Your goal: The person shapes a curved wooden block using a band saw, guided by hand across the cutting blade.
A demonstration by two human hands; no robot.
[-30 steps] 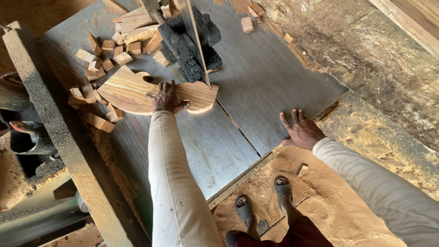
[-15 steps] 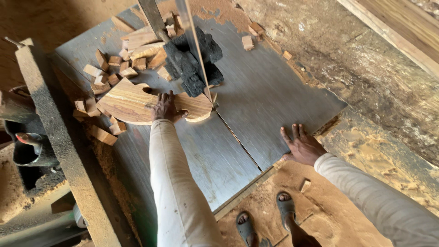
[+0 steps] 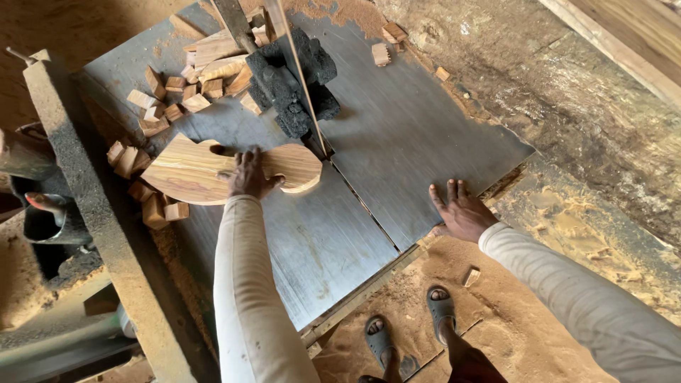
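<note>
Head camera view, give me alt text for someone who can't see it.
A person's left hand presses a curved wooden cutout on a grey saw table beside the thin blade; the right hand rests flat at the table's edge. Wood offcuts lie piled behind.

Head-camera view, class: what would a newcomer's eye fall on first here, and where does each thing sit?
First comes the curved wooden cutout lying flat on the grey saw table, with the left hand pressing on it just left of the thin upright blade. Next, the right hand spread flat at the table's near edge. Behind the cutout, a heap of small wood offcuts lies on the table's far left part.
</note>
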